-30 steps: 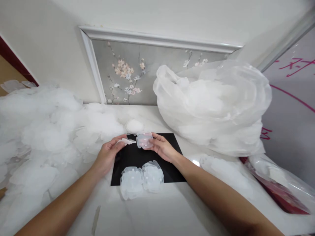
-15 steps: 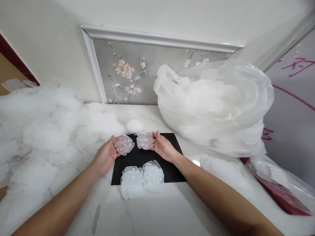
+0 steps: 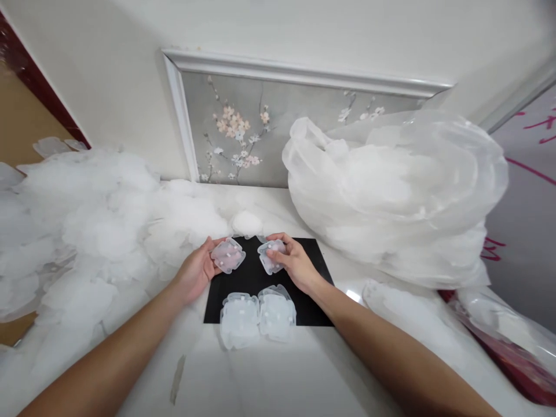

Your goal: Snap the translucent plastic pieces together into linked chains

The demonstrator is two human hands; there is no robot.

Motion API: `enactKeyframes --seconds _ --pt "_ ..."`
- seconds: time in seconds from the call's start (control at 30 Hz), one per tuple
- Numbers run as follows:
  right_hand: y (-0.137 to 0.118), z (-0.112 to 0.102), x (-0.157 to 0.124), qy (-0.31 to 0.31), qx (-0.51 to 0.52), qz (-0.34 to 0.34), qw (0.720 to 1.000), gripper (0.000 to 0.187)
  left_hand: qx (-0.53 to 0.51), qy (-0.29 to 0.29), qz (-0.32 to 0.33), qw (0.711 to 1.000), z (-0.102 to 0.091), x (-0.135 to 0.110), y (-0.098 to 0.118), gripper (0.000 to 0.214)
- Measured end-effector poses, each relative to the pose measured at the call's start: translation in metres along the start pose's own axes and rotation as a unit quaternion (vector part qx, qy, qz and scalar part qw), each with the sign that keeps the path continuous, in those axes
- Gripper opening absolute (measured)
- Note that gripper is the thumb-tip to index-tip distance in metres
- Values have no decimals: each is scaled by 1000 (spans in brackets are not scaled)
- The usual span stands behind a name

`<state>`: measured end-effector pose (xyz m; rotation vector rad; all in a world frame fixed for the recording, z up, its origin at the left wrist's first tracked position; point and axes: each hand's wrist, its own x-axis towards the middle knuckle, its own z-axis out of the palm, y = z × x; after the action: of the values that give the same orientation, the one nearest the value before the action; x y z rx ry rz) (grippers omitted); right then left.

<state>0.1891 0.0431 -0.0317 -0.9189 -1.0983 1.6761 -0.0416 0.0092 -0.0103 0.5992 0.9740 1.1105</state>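
Note:
My left hand (image 3: 198, 271) holds a translucent, squarish plastic piece (image 3: 228, 256) with scalloped edges and small white marks, fingers behind it. In my right hand (image 3: 295, 260) is a similar translucent piece (image 3: 267, 260), with the thumb pressed on its front. Both pieces are held apart from each other above a black mat (image 3: 249, 281). At the mat's near edge lie two small piles of the same pieces, a left pile (image 3: 240, 327) and a right pile (image 3: 278, 315), side by side and overhanging onto the white table.
A large heap of translucent pieces (image 3: 99, 220) covers the left of the table. A bulging clear plastic bag (image 3: 391, 197) stands at the back right, with more pieces (image 3: 403, 307) before it. A framed flower picture (image 3: 243, 133) leans behind. A small white pile (image 3: 247, 224) touches the mat's far edge.
My right hand has turned over, and its thumb now lies across the front of its piece, which has tilted. The left hand keeps its hold. The whole view has shifted slightly.

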Motion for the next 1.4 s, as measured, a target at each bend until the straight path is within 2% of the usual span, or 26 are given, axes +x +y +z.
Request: enactKeyframes --seconds 0.07,0.13,0.17,0.23,0.3,0.33,0.43,0.53,0.6,0.63,0.67,0.73,0.77,0.8,0.83,0.87,0.93,1.0,1.07,1.1,1.17,1.23,1.3,1.4 --pt "-5 -1 -1 25 1 -13 1000 43 -1 2 5 1000 0 0 1 41" --pt "-12 -2 -3 19 -22 -21 999 36 21 2 16 1000 1 -4 4 36" --pt "-16 -2 -6 -13 -48 -17 999 34 51 -6 20 998 2 -8 7 33" --pt "-24 0 -12 -144 -136 10 980 39 152 -54 14 987 5 -19 12 32" --pt "-28 5 -19 -267 -259 13 928 33 285 -133 -5 949 10 -30 14 33" --pt "-30 7 -21 -293 -322 -4 900 25 348 -163 -10 923 12 -35 13 31" --pt "-32 11 -25 -294 -447 -66 842 8 474 -178 12 862 21 -42 6 21" --pt "-40 5 -24 -355 -442 -56 822 3 526 -178 18 832 26 -43 -2 19" --pt "-45 -3 -20 -402 -404 -16 822 12 550 -183 26 815 26 -43 -4 26" --pt "-46 -7 -17 -401 -389 -2 829 17 559 -188 35 806 25 -43 -4 30" --pt "-45 -11 -12 -370 -385 -8 845 21 565 -197 45 800 24 -43 -4 32" --pt "-36 -19 0 -227 -412 -85 878 22 560 -206 63 800 21 -41 -4 30" --pt "-30 -22 7 -137 -439 -141 877 21 549 -199 71 809 20 -39 -5 26" --pt "-22 -25 15 -63 -469 -186 861 22 535 -182 79 821 18 -36 -6 22" --pt "-16 -28 23 -21 -501 -211 839 24 517 -158 90 837 17 -33 -7 22" --pt "-10 -30 30 2 -530 -222 818 26 491 -132 100 855 16 -29 -8 24" --pt "-4 -34 41 9 -578 -223 785 23 418 -90 104 898 13 -21 -10 28" --pt "-5 -35 45 13 -602 -224 767 17 324 -59 88 940 12 -16 -10 29" --pt "-9 -30 42 34 -610 -227 758 17 243 -37 59 968 12 -15 -10 29" --pt "-11 -25 37 45 -609 -225 759 16 218 -31 47 974 12 -15 -10 28" --pt "-13 -9 23 37 -586 -212 781 13 202 -33 52 977 12 -16 -12 28" --pt "-11 10 6 -20 -517 -175 838 8 227 -41 94 968 13 -18 -16 40" --pt "-7 26 -7 -77 -416 -136 896 9 287 -35 139 947 14 -19 -19 44" --pt "-2 34 -13 -107 -258 -83 957 26 361 10 162 918 13 -19 -18 23"
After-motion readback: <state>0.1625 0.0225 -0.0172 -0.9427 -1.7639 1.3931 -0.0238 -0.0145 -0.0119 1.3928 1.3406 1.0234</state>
